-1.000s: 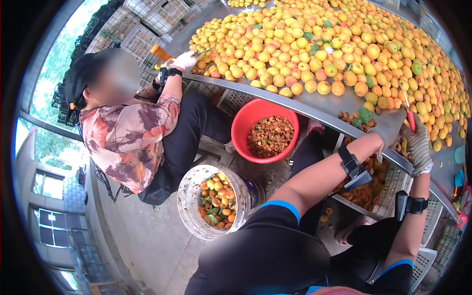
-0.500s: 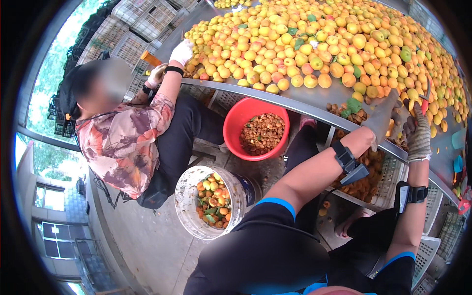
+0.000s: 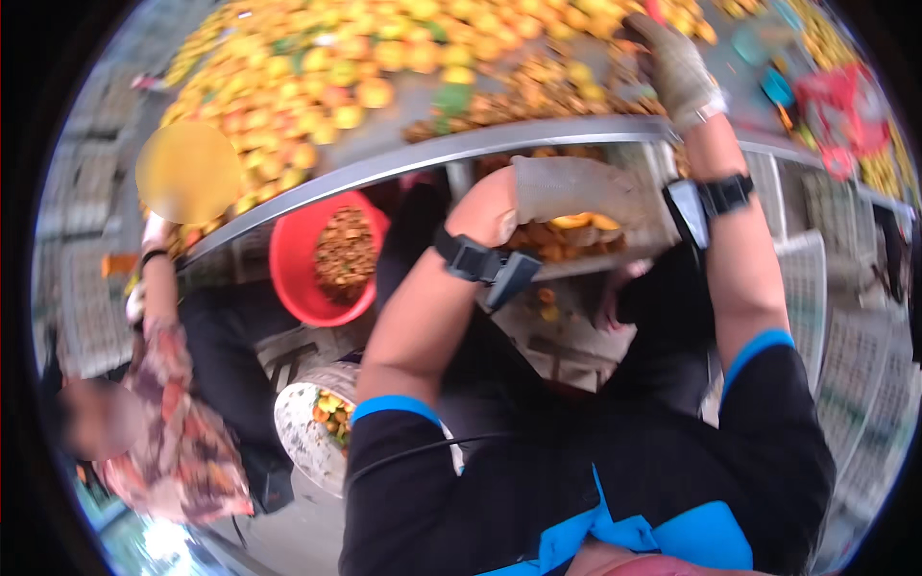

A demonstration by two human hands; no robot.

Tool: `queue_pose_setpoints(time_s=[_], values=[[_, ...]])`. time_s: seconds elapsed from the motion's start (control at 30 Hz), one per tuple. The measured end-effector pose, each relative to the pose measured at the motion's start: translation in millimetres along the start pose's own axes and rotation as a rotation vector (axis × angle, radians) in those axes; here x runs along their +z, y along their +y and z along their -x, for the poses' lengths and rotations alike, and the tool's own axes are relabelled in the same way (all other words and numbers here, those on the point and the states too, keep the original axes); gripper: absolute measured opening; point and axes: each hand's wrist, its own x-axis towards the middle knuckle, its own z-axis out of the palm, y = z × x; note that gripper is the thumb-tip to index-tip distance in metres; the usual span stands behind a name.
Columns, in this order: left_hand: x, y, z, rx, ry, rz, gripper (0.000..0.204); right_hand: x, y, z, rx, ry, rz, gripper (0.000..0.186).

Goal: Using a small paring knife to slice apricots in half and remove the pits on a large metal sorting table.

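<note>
My gray-gloved left hand (image 3: 574,190) is low at the crate (image 3: 645,202) beneath the table's metal edge, just over orange apricot halves (image 3: 567,240); its fingers are smeared by motion. Up on the metal tabletop (image 3: 365,139), my gloved right hand (image 3: 672,72) grips a red-handled tool (image 3: 653,13), mostly cut off by the frame's top. Around that hand lie whole apricots (image 3: 586,17) and a band of small brown pits (image 3: 523,91) with a green leaf (image 3: 451,101). The whole picture is blurred.
A co-worker (image 3: 178,432) in a floral shirt sits at left, gloved hands at the table. Between us stand a red tub (image 3: 286,264) of pits and a white bucket (image 3: 298,437) of fruit. Plastic crates (image 3: 855,374) are at right; a red bag (image 3: 840,110) lies on the table.
The view has swung sharply toward the right. My left hand has dropped from the tabletop to the crate below, while my right hand stays up on the table with the red-handled tool.
</note>
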Motion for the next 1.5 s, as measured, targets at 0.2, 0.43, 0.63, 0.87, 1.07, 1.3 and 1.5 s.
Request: queue_pose_setpoints(time_s=[0.2,0.43,0.63,0.87,1.07,1.3,1.5], values=[[0,-43,-38,-0.642,0.180,-1.102,0.054,10,-1,-10,0.211,0.156,-0.320,0.020],[8,-2,-35,-0.398,0.095,-0.859,0.053,12,15,-21,0.055,0.054,0.410,0.045],[-37,50,15,0.141,0.609,-0.638,0.034,28,24,-34,0.129,0.011,0.310,0.031],[-92,60,20,-0.827,1.363,-1.255,0.043,51,24,-27,0.026,-0.004,0.330,0.033],[-102,42,15,-0.303,1.482,-0.713,0.047,58,3,-5,-0.008,-0.001,0.115,0.032],[-76,32,-3,0.426,1.113,0.535,0.025,68,-24,21,0.085,-0.218,-0.118,0.030],[-72,33,-6,0.390,0.980,0.632,0.028,74,-25,22,0.165,-0.194,-0.162,0.028]])
